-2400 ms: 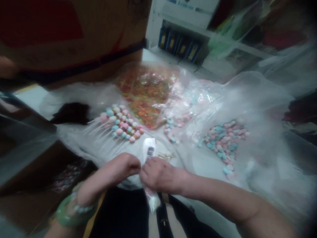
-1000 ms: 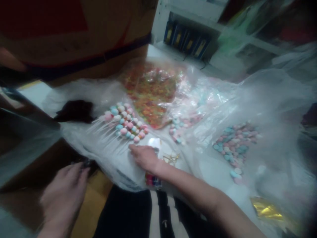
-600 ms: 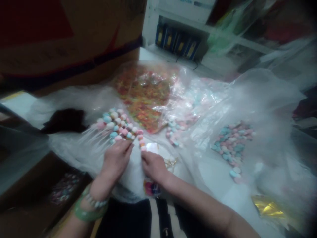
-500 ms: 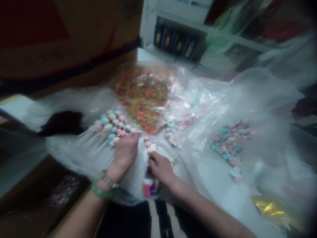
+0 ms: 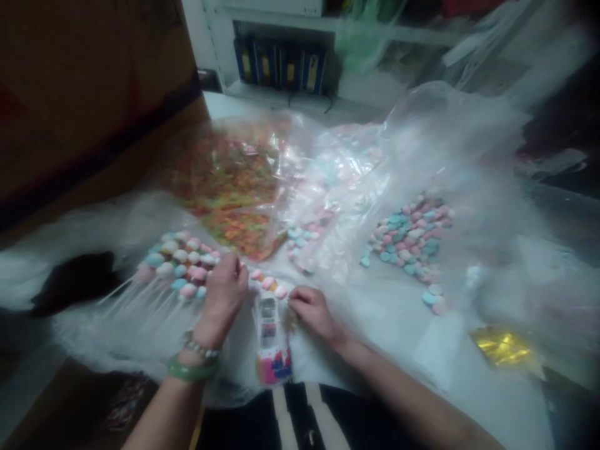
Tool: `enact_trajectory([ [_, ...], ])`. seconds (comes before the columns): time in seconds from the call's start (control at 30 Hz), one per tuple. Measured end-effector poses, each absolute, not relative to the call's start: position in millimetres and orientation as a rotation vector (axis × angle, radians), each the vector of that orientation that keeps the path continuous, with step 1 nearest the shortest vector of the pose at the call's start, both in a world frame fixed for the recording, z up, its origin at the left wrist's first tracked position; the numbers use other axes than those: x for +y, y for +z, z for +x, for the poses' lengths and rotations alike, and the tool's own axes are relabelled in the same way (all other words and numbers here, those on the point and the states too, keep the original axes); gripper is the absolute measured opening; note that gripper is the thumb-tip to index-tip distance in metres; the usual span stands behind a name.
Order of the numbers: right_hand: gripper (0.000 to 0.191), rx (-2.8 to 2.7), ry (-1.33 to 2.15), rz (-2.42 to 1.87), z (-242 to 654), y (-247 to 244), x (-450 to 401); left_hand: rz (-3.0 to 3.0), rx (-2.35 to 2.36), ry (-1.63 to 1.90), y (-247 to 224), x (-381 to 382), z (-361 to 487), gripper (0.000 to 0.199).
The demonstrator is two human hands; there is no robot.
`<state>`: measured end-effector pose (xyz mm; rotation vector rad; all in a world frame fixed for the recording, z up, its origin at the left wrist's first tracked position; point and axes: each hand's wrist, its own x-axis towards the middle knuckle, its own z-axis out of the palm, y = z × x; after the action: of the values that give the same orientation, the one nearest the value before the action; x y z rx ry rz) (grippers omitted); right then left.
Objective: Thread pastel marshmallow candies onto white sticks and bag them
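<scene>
Head view: barcoded clear packet (image 5: 270, 337) near the worktop's (image 5: 220, 105) front edge, long axis pointing away from the wearer, pastel candies (image 5: 268, 284) at its far end, apparently steadied between left hand (image 5: 224, 294) and right hand (image 5: 313, 310), fingers (image 5: 240, 270) curled together, any clamping impossible to tell, just beside candy skewers (image 5: 180, 265).

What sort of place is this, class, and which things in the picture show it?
Probably a small sweet-packing workroom: pastel candies lie heaped on clear plastic sheeting, candy sticks lie in rows, and a large cardboard carton stands alongside.
</scene>
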<state>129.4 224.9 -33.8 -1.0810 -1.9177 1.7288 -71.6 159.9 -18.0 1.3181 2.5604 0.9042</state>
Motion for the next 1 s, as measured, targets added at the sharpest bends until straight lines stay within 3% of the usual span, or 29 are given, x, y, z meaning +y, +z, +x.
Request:
enact_trajectory([
  [0.13, 0.013, -1.999, 1.713, -0.977, 142.4, -26.5, 209.9, 0.441, 1.843, 1.559, -17.6, 140.9, -43.8, 0.024],
  [0.33, 0.018, -2.185, 1.517, -1.034, 155.1, -25.4, 192.2, -0.010, 1.365, 1.681, -6.1, 110.5, -11.0, 0.030],
  [0.6, 0.020, -2.298, 1.397, -1.027, 173.5, -28.3, 155.1, -0.078, 1.348, 1.768, -22.4, 72.1, 3.9, 0.030],
  [1.0, 0.023, -2.520, 1.134, -0.912, 213.4, -31.2, 123.6, 0.112, 1.436, 1.642, -42.0, 44.1, 36.4, 0.050],
])
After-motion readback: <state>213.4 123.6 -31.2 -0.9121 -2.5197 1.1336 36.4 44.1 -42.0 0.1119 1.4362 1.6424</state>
